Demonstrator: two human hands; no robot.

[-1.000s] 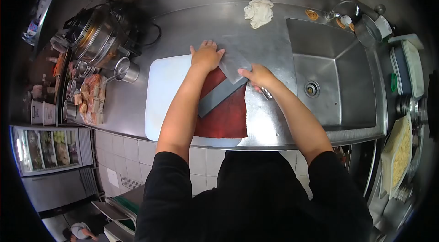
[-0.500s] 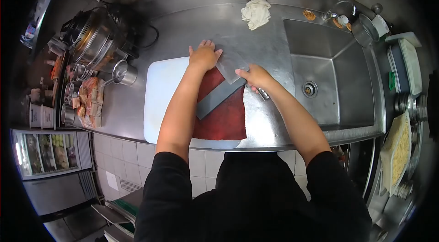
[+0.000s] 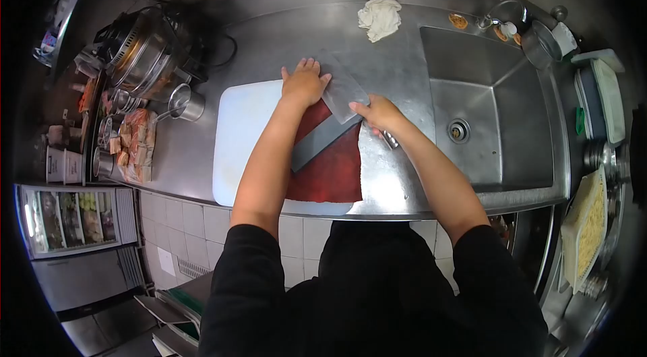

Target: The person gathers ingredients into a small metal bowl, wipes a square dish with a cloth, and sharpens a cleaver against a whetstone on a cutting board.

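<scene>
A dark red sheet lies over the right part of a white cutting board on the steel counter. Across the sheet, slanting, rests a flat grey blade-like strip. My left hand lies flat with spread fingers at the sheet's upper edge, beside a clear plastic piece. My right hand is closed at the strip's upper right end, its thumb by the plastic's corner. A shiny metal handle end sticks out below that hand.
A white cloth lies at the back of the counter. On the right is a steel sink. Leftward stand a metal pitcher, a bag of food pieces and an appliance. A tray of yellowish shreds sits far right.
The view shifts slightly. Both hands stay in nearly the same places on the sheet and strip. A person seen at the lower left one second ago is no longer in view.
</scene>
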